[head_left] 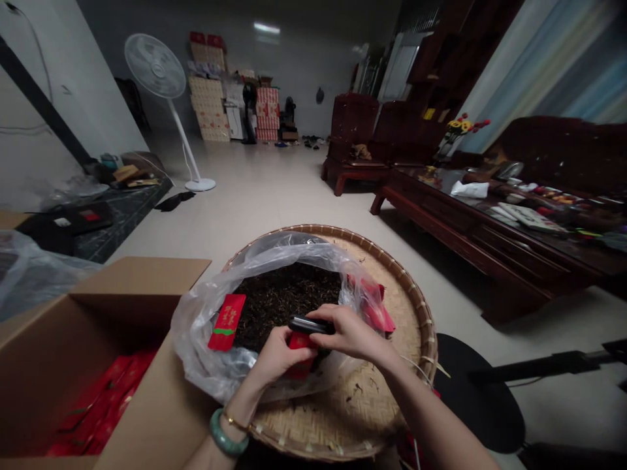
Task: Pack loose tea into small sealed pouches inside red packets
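Observation:
My left hand (279, 356) pinches a small red packet (300, 339) over a clear plastic bag (200, 326) of dark loose tea leaves (274, 294). My right hand (345, 329) grips a slim black handheld device (311, 324), which lies across the packet's top edge. Whether its jaws are closed on the packet cannot be made out. Another red packet with gold lettering and a green stripe (228, 323) rests at the bag's left side. More red packets (379, 310) lie at the right, partly behind the plastic.
The bag sits on a round woven bamboo tray (406, 313). Beside it at the left stands an open cardboard box (151, 391) with several red packets (105, 405) inside. A black round stand base (480, 391) is at the right, near a dark wooden table (450, 222). A white fan (179, 124) stands farther back.

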Demonstrator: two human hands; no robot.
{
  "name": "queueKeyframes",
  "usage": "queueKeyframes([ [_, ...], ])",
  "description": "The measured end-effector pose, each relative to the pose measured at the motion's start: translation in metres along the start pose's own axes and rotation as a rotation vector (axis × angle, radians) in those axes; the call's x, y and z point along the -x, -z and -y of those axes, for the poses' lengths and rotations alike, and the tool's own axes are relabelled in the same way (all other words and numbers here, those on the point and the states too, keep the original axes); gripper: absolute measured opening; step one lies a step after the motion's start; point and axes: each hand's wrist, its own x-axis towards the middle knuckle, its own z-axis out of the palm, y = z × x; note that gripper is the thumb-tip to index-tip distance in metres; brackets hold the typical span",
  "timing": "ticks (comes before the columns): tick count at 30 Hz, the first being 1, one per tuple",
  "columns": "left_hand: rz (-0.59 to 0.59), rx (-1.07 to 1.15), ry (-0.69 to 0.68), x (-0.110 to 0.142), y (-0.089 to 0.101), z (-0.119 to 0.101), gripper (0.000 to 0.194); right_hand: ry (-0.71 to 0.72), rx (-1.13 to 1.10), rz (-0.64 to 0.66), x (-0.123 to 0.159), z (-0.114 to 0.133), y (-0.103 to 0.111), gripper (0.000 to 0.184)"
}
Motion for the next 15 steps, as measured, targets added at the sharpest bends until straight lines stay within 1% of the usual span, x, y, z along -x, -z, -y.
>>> queueKeyframes([
  [3,-0.013,-0.016,0.044,0.001,0.001,0.0,0.024,-0.012,0.002,-0.041,-0.001,0.001,-0.004,0.026],
  [8,0.032,0.015,0.1,0.001,0.001,0.003,0.023,-0.046,-0.021,-0.101,-0.002,-0.002,-0.006,0.025],
  [13,0.085,0.093,0.14,0.001,0.001,0.005,0.031,-0.117,-0.164,-0.202,0.001,-0.017,0.004,0.035],
  [15,0.083,0.115,0.131,0.0,0.0,0.005,0.032,-0.137,-0.161,-0.205,0.003,-0.02,0.006,0.041],
])
